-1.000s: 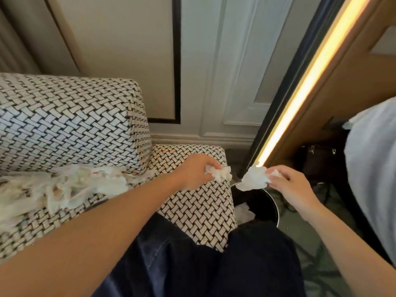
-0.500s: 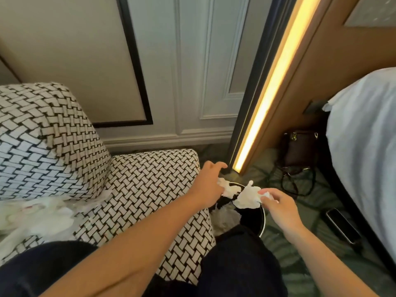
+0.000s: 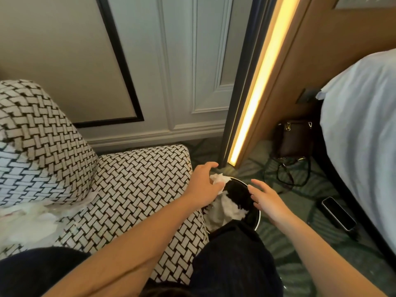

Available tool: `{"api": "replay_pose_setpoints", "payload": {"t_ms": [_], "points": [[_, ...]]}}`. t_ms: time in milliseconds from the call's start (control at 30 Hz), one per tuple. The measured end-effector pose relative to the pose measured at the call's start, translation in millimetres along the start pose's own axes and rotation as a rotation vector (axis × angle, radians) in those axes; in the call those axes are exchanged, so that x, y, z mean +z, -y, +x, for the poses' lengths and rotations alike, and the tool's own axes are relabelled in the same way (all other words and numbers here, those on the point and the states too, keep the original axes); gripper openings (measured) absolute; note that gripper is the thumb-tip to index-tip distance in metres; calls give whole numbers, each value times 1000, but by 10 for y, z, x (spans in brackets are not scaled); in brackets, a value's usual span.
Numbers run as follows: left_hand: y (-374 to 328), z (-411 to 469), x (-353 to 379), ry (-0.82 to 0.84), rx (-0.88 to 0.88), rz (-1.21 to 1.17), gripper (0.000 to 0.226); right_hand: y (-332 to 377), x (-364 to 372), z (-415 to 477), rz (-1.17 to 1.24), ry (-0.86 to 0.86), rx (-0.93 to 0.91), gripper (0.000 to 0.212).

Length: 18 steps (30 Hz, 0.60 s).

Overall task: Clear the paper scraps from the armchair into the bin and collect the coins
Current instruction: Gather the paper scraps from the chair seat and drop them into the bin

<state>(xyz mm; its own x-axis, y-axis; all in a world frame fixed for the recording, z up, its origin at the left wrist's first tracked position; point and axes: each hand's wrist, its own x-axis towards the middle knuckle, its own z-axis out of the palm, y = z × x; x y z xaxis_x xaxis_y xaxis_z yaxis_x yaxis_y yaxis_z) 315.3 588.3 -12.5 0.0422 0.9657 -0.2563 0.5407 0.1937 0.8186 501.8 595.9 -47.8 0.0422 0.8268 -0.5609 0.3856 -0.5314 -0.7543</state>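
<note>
The black round bin (image 3: pixel 256 219) stands on the floor to the right of the woven black-and-white armchair (image 3: pixel 137 189). White paper scraps (image 3: pixel 227 209) lie inside the bin. My left hand (image 3: pixel 203 185) hovers at the bin's left rim and still pinches a white scrap (image 3: pixel 218 179). My right hand (image 3: pixel 267 198) is over the bin's right side with its fingers spread and nothing in it. A pile of white scraps (image 3: pixel 27 221) remains on the seat at the far left. No coins are visible.
A dark handbag (image 3: pixel 293 138) with a strap sits on the green carpet by the lit door frame. A phone (image 3: pixel 338 213) lies on the floor beside the white bed (image 3: pixel 360 133) at right. My dark-trousered legs fill the lower frame.
Both hands moved right from the armchair's edge to over the bin. My right hand let go of its white scrap, which now lies in the bin.
</note>
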Motion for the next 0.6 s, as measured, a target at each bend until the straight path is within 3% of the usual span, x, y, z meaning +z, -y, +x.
{"api": "replay_pose_setpoints", "payload": {"t_ms": [300, 600], "points": [[-127, -196, -131, 147, 56, 31, 53, 161, -50, -226, -3, 9, -47, 30], [-239, -636, -698, 130, 103, 79, 36, 757, 165, -772, -78, 58, -232, 19]]}}
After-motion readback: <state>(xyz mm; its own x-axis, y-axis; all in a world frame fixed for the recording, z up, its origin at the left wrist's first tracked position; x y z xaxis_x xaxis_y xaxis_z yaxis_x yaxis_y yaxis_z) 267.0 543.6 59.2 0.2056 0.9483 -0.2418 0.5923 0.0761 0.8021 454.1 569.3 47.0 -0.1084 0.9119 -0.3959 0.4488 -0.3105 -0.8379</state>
